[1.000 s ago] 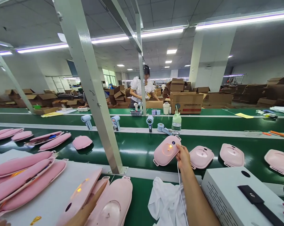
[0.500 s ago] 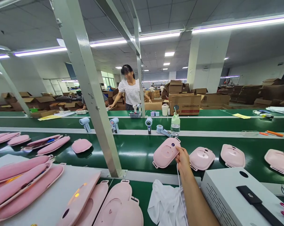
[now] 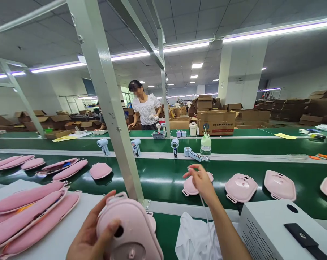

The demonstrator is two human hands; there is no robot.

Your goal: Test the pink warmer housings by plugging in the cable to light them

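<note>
A pink plastic casing [image 3: 132, 220] with a dark round hole is held in my left hand [image 3: 94, 231], thumb on its face and fingers round its edge. My right hand [image 3: 202, 184] is over the belt with fingers apart, the index finger pointing left. Partly behind it lies another pink casing [image 3: 189, 187]; whether they touch I cannot tell. A white cable [image 3: 205, 209] runs down from beneath the right hand past a white cloth [image 3: 192, 234]. Its upper end is hidden.
Pink casings [image 3: 241, 187] lie along the green belt [image 3: 158, 180]. More padded pink pieces [image 3: 41, 216] are piled at the left. A metal post [image 3: 109, 97] rises before me. A white metal box [image 3: 274, 224] stands at right. A co-worker [image 3: 145, 108] stands across the line.
My left hand has come into view with a pink casing. The casing that my right hand held up now lies on the belt, and that hand's fingers have spread.
</note>
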